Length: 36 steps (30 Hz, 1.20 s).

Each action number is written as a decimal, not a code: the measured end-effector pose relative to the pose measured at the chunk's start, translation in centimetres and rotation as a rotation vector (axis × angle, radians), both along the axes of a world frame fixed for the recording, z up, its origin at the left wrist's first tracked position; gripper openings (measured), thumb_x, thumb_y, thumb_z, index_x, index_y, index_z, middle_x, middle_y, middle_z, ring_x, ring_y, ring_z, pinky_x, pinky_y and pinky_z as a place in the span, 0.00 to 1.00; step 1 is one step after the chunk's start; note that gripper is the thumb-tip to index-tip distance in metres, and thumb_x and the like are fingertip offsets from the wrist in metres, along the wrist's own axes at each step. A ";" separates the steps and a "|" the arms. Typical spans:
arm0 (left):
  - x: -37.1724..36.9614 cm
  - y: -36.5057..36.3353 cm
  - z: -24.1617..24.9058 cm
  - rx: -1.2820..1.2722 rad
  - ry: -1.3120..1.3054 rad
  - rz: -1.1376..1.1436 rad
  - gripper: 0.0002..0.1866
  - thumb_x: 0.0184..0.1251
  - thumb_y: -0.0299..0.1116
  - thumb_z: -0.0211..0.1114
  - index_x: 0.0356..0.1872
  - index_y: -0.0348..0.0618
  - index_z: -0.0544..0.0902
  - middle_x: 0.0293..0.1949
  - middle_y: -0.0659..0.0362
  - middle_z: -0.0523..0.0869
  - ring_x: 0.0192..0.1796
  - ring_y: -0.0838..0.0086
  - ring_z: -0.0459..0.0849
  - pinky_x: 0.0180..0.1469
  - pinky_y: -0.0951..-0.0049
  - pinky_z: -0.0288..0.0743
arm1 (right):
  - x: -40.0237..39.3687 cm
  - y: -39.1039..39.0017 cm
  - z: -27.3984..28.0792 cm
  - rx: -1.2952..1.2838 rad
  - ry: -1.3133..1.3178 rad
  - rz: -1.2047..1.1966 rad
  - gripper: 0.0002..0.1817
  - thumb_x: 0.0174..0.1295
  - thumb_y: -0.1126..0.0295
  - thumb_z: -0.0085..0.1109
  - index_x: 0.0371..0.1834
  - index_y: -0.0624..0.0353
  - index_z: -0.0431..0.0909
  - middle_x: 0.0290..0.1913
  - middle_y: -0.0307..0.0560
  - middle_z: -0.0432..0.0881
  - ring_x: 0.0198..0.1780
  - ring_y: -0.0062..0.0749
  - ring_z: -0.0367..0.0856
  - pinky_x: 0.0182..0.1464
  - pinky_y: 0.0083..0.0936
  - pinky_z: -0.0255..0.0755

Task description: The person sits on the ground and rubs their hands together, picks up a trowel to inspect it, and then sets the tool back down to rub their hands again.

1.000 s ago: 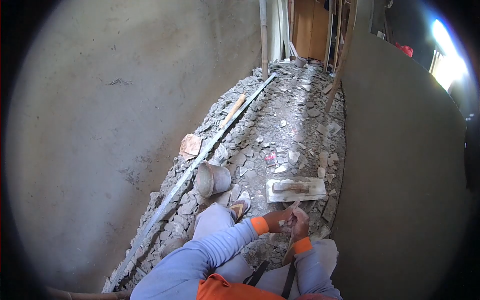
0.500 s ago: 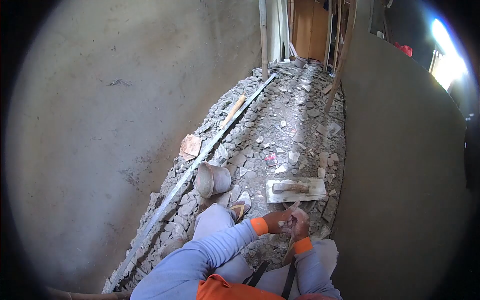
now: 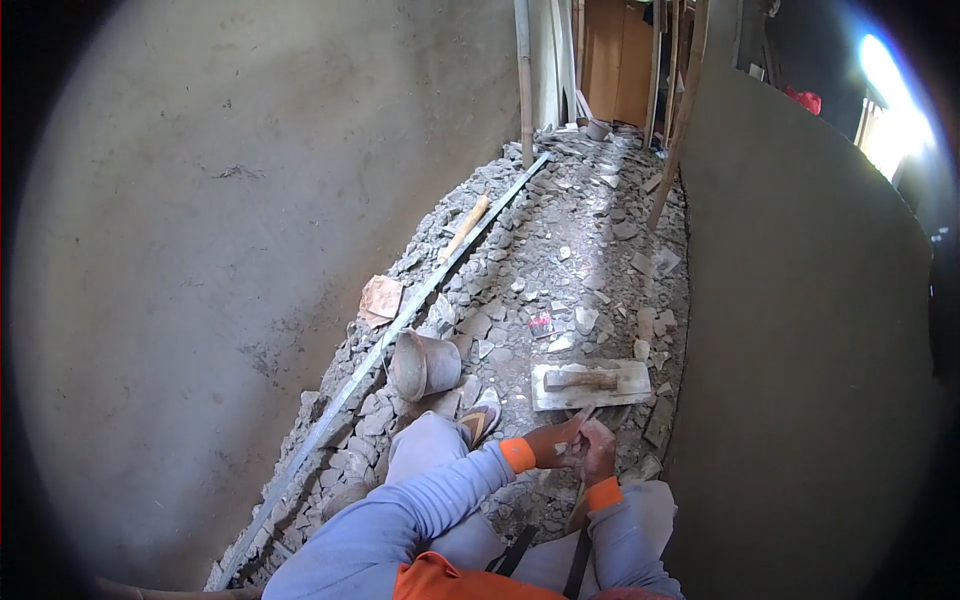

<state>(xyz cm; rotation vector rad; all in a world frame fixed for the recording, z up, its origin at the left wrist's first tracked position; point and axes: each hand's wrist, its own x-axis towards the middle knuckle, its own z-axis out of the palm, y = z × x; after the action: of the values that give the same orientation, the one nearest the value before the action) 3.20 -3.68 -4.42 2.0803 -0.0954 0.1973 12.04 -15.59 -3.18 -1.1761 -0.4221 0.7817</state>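
My left hand (image 3: 552, 443) and my right hand (image 3: 598, 449) meet in front of my lap, fingers closed against each other. Something small and pale may be between them, but I cannot make out what it is. Just beyond my fingertips lies a plastering float (image 3: 632, 384), its flat face down and its handle up, smeared with pale mortar. Neither hand grips the float. To the left, a mortar-stained bucket (image 3: 430, 364) lies tipped on the rubble near my sandalled foot (image 3: 482, 418).
Broken rubble (image 3: 520, 290) covers the narrow floor between a left wall (image 3: 250, 250) and a right wall (image 3: 800, 300). A long metal straightedge (image 3: 345, 390) runs along the left, with a wooden handle (image 3: 465, 228) beside it. Bamboo poles (image 3: 525, 90) stand farther back.
The view has shifted very slightly. My hands stay together in nearly the same place, and the float and bucket have not moved.
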 end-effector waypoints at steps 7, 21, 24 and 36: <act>-0.1 0.1 0.5 0.061 0.114 0.014 0.61 0.54 0.45 0.72 0.73 0.41 0.31 0.53 0.47 0.77 0.48 0.56 0.80 0.51 0.66 0.74 | 0.1 0.1 -0.4 -0.036 -0.090 0.026 0.16 0.69 0.60 0.50 0.33 0.61 0.79 0.23 0.34 0.76 0.23 0.15 0.70 0.26 0.15 0.61; -0.3 -0.7 1.0 0.452 0.148 0.296 0.63 0.45 0.50 0.74 0.74 0.42 0.38 0.73 0.39 0.43 0.70 0.41 0.57 0.62 0.45 0.63 | -0.4 0.1 0.3 -0.059 -0.304 0.172 0.23 0.66 0.56 0.56 0.51 0.68 0.75 0.41 0.40 0.78 0.42 0.23 0.73 0.47 0.21 0.68; -0.3 -1.0 1.4 0.546 0.171 0.307 0.63 0.45 0.52 0.73 0.74 0.42 0.38 0.74 0.38 0.35 0.74 0.40 0.47 0.63 0.35 0.56 | -0.6 0.1 0.0 -0.031 -0.223 0.208 0.25 0.66 0.56 0.55 0.55 0.68 0.73 0.45 0.42 0.78 0.46 0.25 0.74 0.50 0.23 0.67; -0.1 -2.6 2.5 0.667 0.131 0.083 0.45 0.47 0.55 0.68 0.61 0.34 0.64 0.64 0.38 0.62 0.67 0.43 0.58 0.68 0.44 0.49 | -1.3 0.2 1.6 0.203 0.391 0.167 0.36 0.70 0.49 0.47 0.71 0.64 0.53 0.66 0.50 0.64 0.66 0.37 0.65 0.66 0.35 0.61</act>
<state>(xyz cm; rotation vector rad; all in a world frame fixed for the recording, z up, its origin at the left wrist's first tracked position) 3.07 -6.28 -1.95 2.7585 0.0097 0.0826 10.70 -15.37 -1.60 -0.7823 -0.2678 1.0632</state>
